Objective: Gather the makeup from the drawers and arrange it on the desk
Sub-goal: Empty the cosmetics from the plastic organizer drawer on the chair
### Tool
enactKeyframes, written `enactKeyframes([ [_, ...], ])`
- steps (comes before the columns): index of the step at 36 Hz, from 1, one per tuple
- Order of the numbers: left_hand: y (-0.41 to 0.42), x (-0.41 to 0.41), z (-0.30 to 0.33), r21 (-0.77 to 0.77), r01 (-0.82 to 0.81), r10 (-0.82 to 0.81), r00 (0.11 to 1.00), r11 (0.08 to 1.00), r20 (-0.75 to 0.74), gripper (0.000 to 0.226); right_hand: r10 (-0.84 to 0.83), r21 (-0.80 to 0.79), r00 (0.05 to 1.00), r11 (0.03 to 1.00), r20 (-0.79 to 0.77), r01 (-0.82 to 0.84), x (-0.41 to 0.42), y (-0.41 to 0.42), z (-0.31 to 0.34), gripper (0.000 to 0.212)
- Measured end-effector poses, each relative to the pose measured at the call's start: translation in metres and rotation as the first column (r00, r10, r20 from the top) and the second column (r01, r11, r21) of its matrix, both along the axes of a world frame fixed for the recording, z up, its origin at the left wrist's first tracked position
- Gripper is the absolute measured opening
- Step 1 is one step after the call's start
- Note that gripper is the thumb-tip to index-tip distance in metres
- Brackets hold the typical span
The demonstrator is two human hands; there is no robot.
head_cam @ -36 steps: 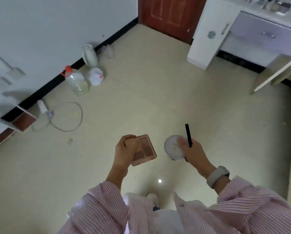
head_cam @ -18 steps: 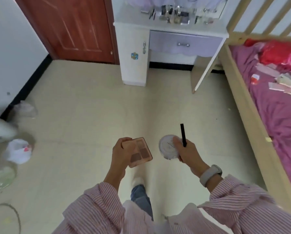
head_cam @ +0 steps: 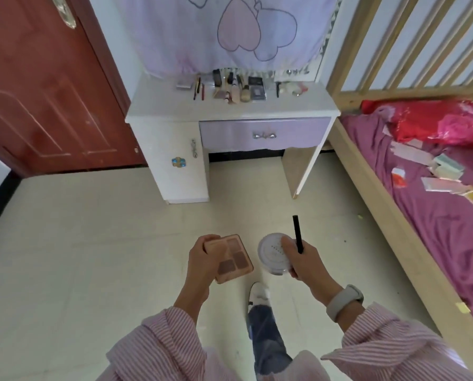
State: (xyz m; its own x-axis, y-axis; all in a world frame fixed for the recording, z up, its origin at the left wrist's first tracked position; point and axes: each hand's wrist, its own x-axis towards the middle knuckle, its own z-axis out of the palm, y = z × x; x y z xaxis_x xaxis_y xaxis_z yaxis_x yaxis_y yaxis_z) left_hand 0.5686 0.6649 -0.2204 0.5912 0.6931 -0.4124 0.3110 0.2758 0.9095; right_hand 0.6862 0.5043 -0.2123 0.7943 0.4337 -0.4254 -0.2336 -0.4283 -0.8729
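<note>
My left hand point(head_cam: 202, 259) holds a square pink eyeshadow palette point(head_cam: 234, 258) with brown pans. My right hand point(head_cam: 306, 261) grips a round clear powder jar point(head_cam: 272, 253) and a thin black makeup pencil point(head_cam: 297, 233) that sticks up past the fingers. Both hands are held over the floor, some way in front of the white desk point(head_cam: 158, 105). Along the back of the desk lie several makeup items point(head_cam: 236, 88). The desk's purple drawer point(head_cam: 265, 134) is shut.
A red door point(head_cam: 37, 92) stands left of the desk. A wooden-framed bed point(head_cam: 389, 210) with purple sheets and scattered boxes runs along the right. A purple cloth point(head_cam: 230, 31) hangs behind the desk. My foot point(head_cam: 258, 294) steps on the pale floor between me and the desk.
The view has swung from the left wall to the desk, which is now nearer and centred. Both hands keep the same hold on their items.
</note>
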Motion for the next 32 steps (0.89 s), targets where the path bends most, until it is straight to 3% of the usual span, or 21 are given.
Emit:
enactKeyframes([
  [10, 0.125, 0.164, 0.0, -0.077, -0.133, 0.13, 0.991, 0.988, -0.041, 0.019, 0.014, 0.016, 0.999, 1.0, -0.041, -0.013, 0.183, 0.134, -0.001, 0.031],
  [21, 0.296, 0.247, -0.015, -0.128, -0.351, 0.35, 0.936, 0.927, -0.034, 0.026, 0.153, -0.017, 0.988, 0.988, -0.034, -0.154, 0.291, 0.319, -0.019, 0.028],
  [28, 0.446, 0.307, -0.044, -0.042, -0.31, 0.308, 0.951, 0.95, -0.036, 0.022, 0.163, -0.031, 0.986, 0.986, -0.033, -0.164, 0.343, 0.468, -0.047, 0.021],
  [32, 0.532, 0.339, -0.055, 0.052, -0.248, 0.252, 0.965, 0.967, -0.079, 0.018, 0.131, -0.087, 0.987, 0.987, -0.091, -0.139, 0.367, 0.553, -0.062, 0.029],
])
